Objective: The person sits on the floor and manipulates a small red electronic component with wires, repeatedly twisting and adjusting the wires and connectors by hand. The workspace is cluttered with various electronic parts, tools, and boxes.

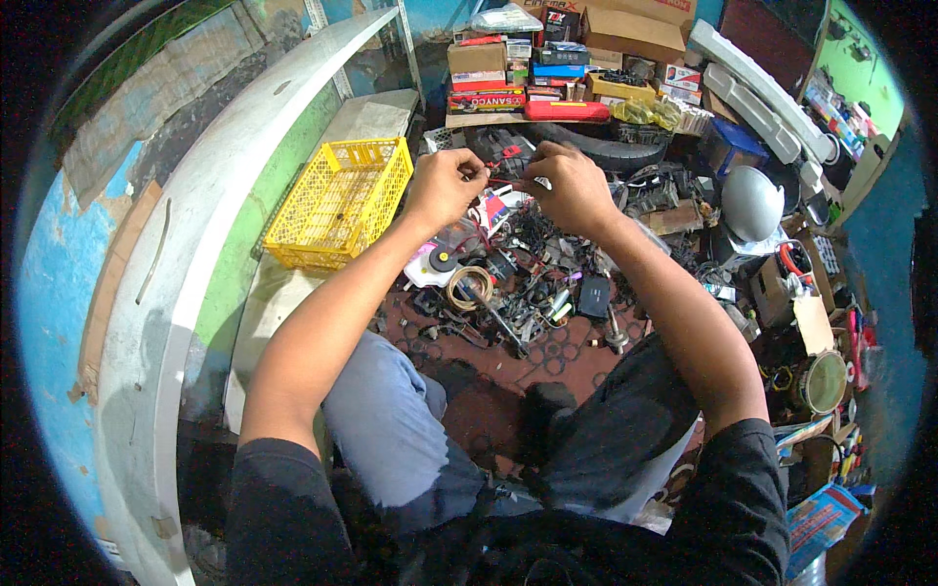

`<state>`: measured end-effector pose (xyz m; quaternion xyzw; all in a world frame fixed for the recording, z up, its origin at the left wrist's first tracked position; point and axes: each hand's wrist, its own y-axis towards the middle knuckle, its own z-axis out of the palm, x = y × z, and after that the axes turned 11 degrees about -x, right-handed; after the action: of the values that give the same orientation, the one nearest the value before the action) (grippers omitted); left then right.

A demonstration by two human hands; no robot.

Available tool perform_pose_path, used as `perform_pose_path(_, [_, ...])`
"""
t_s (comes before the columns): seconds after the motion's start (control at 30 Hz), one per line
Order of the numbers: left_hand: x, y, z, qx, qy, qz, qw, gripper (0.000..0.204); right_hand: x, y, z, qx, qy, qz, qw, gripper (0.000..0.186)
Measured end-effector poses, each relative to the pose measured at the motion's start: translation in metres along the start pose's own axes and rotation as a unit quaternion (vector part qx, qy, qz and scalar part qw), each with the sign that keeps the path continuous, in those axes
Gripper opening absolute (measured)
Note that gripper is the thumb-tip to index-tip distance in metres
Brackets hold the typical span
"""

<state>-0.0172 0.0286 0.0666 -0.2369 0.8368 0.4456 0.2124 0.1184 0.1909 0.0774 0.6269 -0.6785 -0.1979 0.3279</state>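
Note:
Both arms reach forward over a heap of loose parts (532, 244). My left hand (447, 186) is closed in a pinch, its thumb and finger pressed together. A thin red wire (500, 181) runs from those fingertips across to my right hand (570, 186). That hand is closed too, knuckles up, with its fingertips turned inward and mostly hidden. By its fingers shows a small whitish piece (542, 183), too small to name. Below the hands lie a white plastic container with a black cap (442, 260) and a tan coil of tubing (469, 288).
A yellow plastic crate (342, 200) stands on a ledge at the left. Stacked boxes (586, 68) rise at the back, with a black tyre (616, 151) before them. At the right are a grey rounded shell (752, 203) and an open tin (823, 381).

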Motion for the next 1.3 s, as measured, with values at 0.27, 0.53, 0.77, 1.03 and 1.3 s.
perform_pose_path(0.27, [0.031, 0.004, -0.008, 0.037, 0.018, -0.092, 0.995, 0.023, -0.020, 0.014, -0.026, -0.066, 0.406, 0.111, 0.905, 0.022])
perform_pose_path(0.53, [0.010, 0.005, -0.015, 0.033, -0.031, -0.122, 0.992, 0.020, -0.004, 0.003, -0.049, 0.104, 0.284, 0.086, 0.949, 0.038])
perform_pose_path(0.77, [0.008, 0.002, -0.003, 0.065, -0.048, -0.049, 0.996, 0.017, -0.014, -0.004, -0.015, 0.197, 0.124, 0.007, 0.973, 0.056])
perform_pose_path(1.03, [-0.014, -0.007, 0.009, 0.031, -0.060, -0.027, 0.997, 0.018, -0.007, -0.011, 0.016, 0.217, 0.297, 0.125, 0.921, 0.057])
perform_pose_path(1.3, [0.001, -0.002, 0.000, -0.023, -0.016, -0.065, 0.997, 0.019, 0.004, 0.003, -0.007, 0.155, 0.367, 0.197, 0.896, 0.029])
